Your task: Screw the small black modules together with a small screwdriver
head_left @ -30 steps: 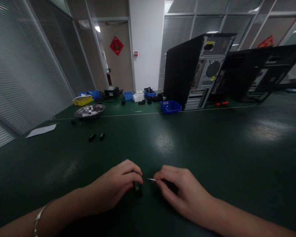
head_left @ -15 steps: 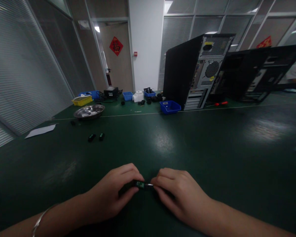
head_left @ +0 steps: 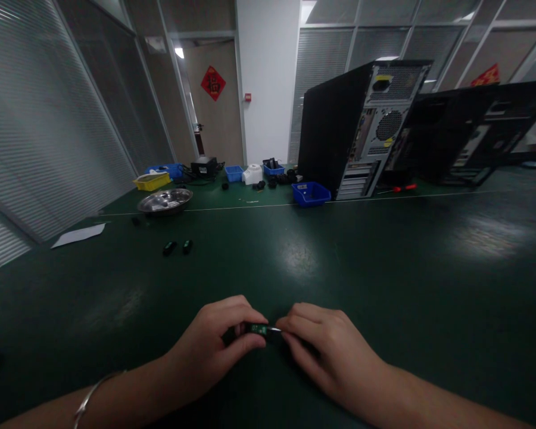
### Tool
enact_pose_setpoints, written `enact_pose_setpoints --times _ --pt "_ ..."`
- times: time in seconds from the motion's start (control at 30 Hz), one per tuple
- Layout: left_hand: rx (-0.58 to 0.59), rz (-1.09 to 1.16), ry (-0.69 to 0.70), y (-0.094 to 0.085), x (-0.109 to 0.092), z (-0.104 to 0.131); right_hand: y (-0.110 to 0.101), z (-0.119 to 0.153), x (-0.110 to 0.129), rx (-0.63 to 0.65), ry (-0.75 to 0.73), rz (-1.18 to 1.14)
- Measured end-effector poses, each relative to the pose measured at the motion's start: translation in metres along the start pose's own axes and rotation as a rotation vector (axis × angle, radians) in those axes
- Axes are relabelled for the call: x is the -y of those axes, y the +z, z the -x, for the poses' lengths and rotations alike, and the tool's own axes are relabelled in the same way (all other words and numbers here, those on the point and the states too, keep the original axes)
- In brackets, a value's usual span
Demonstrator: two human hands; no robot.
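My left hand (head_left: 226,336) pinches a small black part with a green circuit board (head_left: 259,329) between thumb and fingers, low in the middle of the view. Just right of it, my right hand (head_left: 326,345) is closed on a thin metal piece (head_left: 273,330), whose bright tip reaches the board's right end. What the rest of that metal piece looks like is hidden by my fingers. Two similar small black parts, one (head_left: 169,248) beside the other (head_left: 187,246), lie on the green table (head_left: 232,262) ahead to the left.
A metal dish (head_left: 165,201), a yellow bin (head_left: 152,182) and a white sheet (head_left: 78,235) are at the far left. A blue bin (head_left: 311,194) stands before a black computer tower (head_left: 335,125). A red-handled tool (head_left: 404,187) lies right of the tower.
The green board and my left fingers have moved slightly right and up. The metal tip now meets the board's end more closely. The whole view has shifted a little.
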State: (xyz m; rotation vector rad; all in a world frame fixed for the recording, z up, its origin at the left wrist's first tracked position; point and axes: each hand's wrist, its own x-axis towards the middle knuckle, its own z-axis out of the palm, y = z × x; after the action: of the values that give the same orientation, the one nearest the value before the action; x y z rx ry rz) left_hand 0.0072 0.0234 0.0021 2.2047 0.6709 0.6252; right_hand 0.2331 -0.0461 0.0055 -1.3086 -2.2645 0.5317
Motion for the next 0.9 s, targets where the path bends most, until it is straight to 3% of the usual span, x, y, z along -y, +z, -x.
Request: enact_pose_setpoints --times 0.53,0.9 --pt "-0.031 0.07 -0.114 0.0011 -0.0033 -0.0007 0.0032 -0.0009 -0.0035 -0.016 -0.031 0.038" --pt "-0.044 0.14 -0.159 0.0016 -0.004 -0.0047 0.0077 0.0 -0.0091 -0.089 -0.151 0.227"
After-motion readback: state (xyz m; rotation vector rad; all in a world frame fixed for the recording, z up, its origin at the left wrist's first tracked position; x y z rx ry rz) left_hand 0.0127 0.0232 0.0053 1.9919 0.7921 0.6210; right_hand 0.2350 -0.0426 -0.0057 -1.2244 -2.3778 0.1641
